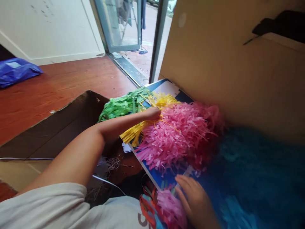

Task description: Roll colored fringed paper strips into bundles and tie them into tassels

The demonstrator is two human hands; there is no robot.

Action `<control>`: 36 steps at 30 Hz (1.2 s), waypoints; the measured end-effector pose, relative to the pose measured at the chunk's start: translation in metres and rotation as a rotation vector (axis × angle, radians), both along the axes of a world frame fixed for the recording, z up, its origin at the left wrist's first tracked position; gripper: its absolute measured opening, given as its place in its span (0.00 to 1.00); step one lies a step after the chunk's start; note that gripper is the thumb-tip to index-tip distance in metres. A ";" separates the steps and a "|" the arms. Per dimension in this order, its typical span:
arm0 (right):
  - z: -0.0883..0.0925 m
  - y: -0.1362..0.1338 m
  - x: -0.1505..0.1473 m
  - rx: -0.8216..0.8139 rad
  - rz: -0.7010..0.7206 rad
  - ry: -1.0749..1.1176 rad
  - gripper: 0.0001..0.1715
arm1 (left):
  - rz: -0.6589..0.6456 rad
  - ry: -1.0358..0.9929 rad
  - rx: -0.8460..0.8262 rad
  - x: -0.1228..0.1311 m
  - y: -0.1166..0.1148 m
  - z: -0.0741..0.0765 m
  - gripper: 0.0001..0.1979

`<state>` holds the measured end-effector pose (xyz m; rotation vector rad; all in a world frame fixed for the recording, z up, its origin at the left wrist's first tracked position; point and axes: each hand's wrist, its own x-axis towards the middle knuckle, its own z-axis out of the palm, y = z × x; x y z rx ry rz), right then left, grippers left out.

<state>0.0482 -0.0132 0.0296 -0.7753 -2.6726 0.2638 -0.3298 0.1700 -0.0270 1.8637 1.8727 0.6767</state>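
Note:
My left hand [153,113] reaches across the board and is closed around strands of yellow streamers [165,100], part of a bunch that fans out on both sides of it. Right beside it lies a big fluffy pile of pink streamers [181,130]. A bunch of green streamers [128,103] rests on the far left. At the near edge, my right hand [196,198] has its fingers loosely stretched and holds nothing I can see. A small pompom of lilac, red and blue strips [170,203] lies beside the right hand, close to my body.
All this lies on a blue board [156,176]. Blue streamers [257,159] sit dimly at the right. An open cardboard box [59,127] stands on the left. A tan panel [226,63] rises behind. A purple bag [19,71] lies on the wooden floor near an open glass door [119,28].

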 end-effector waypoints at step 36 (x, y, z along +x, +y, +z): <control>-0.003 0.188 -0.105 0.089 -0.624 -0.012 0.24 | 0.167 -0.391 -0.142 -0.021 -0.006 0.011 0.07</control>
